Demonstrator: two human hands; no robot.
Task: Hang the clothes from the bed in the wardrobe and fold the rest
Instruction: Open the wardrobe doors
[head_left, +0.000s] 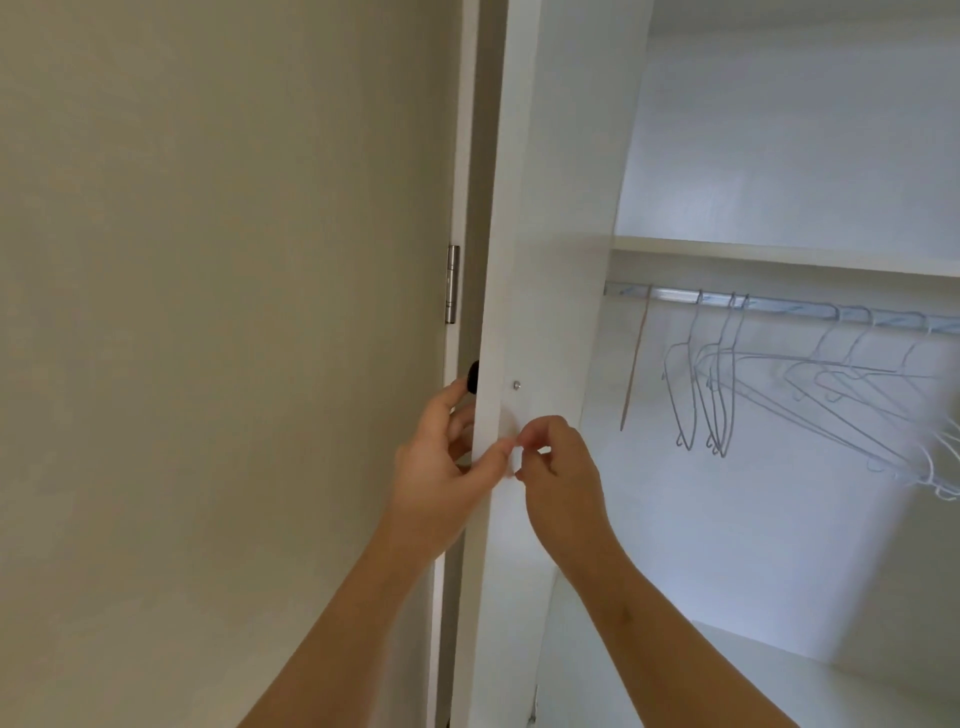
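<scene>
Two hands meet on the edge of the open wardrobe door (540, 260). The left hand (441, 467) grips that edge: its fingers (460, 402) curl behind the panel, just under a small black knob (474, 378), and the thumb lies across the inner face. The right hand (558, 462) is at 3 o'clock from it, almost touching the thumb; its fingers (535, 431) are bent together as in a pinch against the door face, but I cannot tell if they hold anything there. A small metal screw (516, 385) sits at 12 o'clock from the right hand.

The door stands upright, with its long axis vertical, and its thin edge is turned to the camera. At 9 o'clock from it are a metal hinge (453, 283) and a plain beige wall (208, 312).

The wardrobe (779, 519) fills the right half of the view, white inside. A shelf (779, 254) crosses it, and just below runs a metal rail (779, 303), nearly horizontal, from 9 towards 3 o'clock. Many empty wire hangers (719, 389) hang on the rail: a few near the left end, more crowded and tilted at the right, where the view is blurred. A thin brown stick or cord (635, 364) hangs near the left end of the rail. No clothes and no bed are in view.
</scene>
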